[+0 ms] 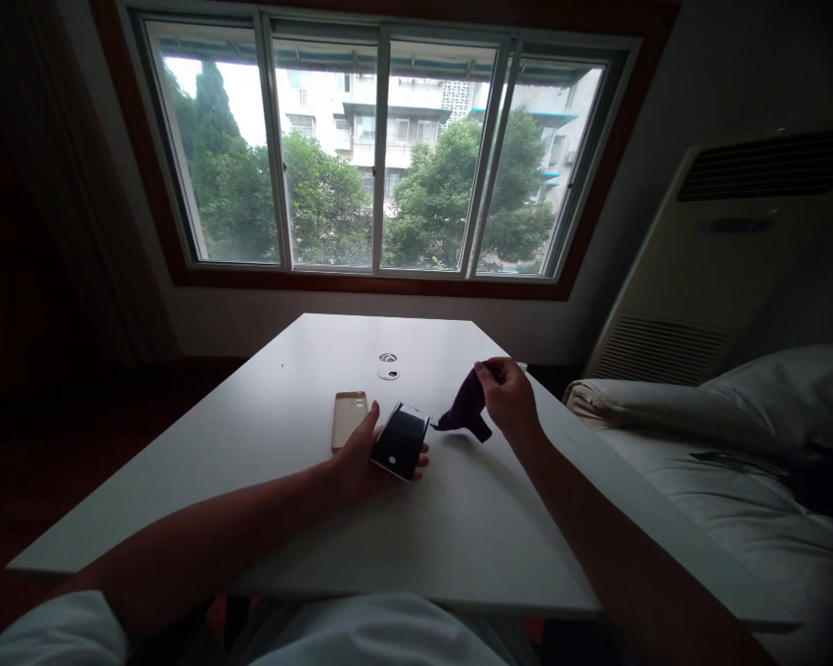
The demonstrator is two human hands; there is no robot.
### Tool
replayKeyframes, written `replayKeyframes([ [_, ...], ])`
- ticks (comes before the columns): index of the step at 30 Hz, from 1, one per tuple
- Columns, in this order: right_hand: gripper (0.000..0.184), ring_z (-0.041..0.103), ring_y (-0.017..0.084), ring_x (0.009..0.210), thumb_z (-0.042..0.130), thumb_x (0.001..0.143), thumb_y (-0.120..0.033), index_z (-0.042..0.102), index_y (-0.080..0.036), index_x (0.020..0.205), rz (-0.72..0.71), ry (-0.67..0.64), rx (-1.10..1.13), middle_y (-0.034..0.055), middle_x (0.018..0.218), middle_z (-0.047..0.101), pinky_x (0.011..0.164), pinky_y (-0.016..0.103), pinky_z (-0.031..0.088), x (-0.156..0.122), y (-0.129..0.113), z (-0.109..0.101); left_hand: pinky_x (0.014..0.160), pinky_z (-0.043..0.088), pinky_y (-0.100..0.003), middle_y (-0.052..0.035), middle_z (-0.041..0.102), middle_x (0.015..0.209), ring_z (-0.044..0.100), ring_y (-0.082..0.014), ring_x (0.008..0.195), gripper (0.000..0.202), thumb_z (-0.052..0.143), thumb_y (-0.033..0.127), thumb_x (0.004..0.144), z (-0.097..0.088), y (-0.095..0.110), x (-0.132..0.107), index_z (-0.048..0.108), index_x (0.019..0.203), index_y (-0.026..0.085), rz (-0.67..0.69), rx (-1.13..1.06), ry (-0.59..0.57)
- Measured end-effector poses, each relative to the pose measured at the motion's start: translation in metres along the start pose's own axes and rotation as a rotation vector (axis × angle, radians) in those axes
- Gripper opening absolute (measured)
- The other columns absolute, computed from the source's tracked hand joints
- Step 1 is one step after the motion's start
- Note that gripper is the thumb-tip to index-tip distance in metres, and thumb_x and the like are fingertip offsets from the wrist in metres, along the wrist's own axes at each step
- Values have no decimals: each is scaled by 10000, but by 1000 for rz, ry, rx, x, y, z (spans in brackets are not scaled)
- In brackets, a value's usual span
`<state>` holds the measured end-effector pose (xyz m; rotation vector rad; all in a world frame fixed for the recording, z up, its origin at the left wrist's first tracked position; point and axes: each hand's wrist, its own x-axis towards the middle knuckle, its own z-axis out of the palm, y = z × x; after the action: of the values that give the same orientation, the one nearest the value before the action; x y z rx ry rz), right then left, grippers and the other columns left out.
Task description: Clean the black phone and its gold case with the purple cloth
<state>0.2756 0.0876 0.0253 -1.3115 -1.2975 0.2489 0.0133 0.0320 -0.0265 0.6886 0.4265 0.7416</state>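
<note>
Half-closed round the phone, my left hand supports it over the white table; my right hand pinches a limp dark cloth. I judge the phone rigid, slick and fragile, best held by its edges.

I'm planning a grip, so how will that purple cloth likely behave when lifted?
The purple cloth is probably floppy, since it hangs bent from the right hand. It's likely light, as a fingertip pinch seems to hold it.
</note>
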Motion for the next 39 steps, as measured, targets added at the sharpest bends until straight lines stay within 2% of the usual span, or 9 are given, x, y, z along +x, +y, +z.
replayKeyframes([
  [7,340,654,258,855,543,915,-504,583,-196,1053,-85,-65,-203,106,964,705,765,410,514,-2,-3,-2,833,539,-427,-287,588,1296,665,-337,1029,878,351,767,900,8,3,-5,547,1365,48,-24,44,-23],
  [14,271,679,229,1014,518,952,-461,451,-230,1077,-17,-336,217,107,1142,707,872,400,532,-26,-15,22,819,543,-435,-270,624,1241,676,-340,1013,841,377,762,896,7,4,-8,569,1333,69,-44,48,-21],
  [18,158,629,213,1175,457,1000,-367,491,-240,1088,-241,-646,237,96,1346,623,975,421,508,-68,-48,25,773,553,-438,-230,667,1136,687,-337,951,775,426,736,898,10,3,-5,587,1293,88,-46,20,-8],
  [20,146,543,233,1305,515,983,-327,576,-232,1075,-484,-915,167,100,1453,534,1068,437,450,-87,-62,22,726,559,-418,-196,685,1061,689,-320,897,713,457,709,904,15,2,-3,606,1232,94,-28,-19,38],
  [22,239,440,262,1400,658,908,-365,625,-226,1100,-734,-1008,156,103,1483,501,1164,449,350,-98,-72,18,713,561,-397,-170,692,1006,682,-306,893,647,479,673,917,20,2,-2,620,1163,92,-14,-72,81],
  [25,367,455,257,1387,656,914,-382,607,-224,1241,-792,-890,142,109,1446,537,1157,439,358,-97,-71,14,749,561,-379,-131,692,1006,675,-274,911,504,515,566,949,22,0,-1,622,1158,120,51,-110,69],
  [30,297,679,217,899,493,989,-420,675,-212,1095,-314,-537,-79,84,1034,719,765,352,536,-66,-40,11,787,559,-412,-187,651,1188,674,-307,969,562,562,529,925,14,-4,-1,603,1266,84,37,-11,44],
  [35,329,658,218,776,550,938,-477,705,-189,976,-63,-541,-250,80,896,711,673,345,505,-43,-10,11,872,546,-416,-227,579,1331,654,-319,1077,504,639,346,889,13,-7,-5,567,1301,64,48,33,96],
  [39,260,640,202,795,604,914,-421,706,-191,981,-164,-534,-200,69,929,686,694,344,515,-47,-12,12,887,534,-459,-208,634,1223,669,-331,1058,489,645,221,847,17,-8,-7,530,1310,112,77,49,110],
])
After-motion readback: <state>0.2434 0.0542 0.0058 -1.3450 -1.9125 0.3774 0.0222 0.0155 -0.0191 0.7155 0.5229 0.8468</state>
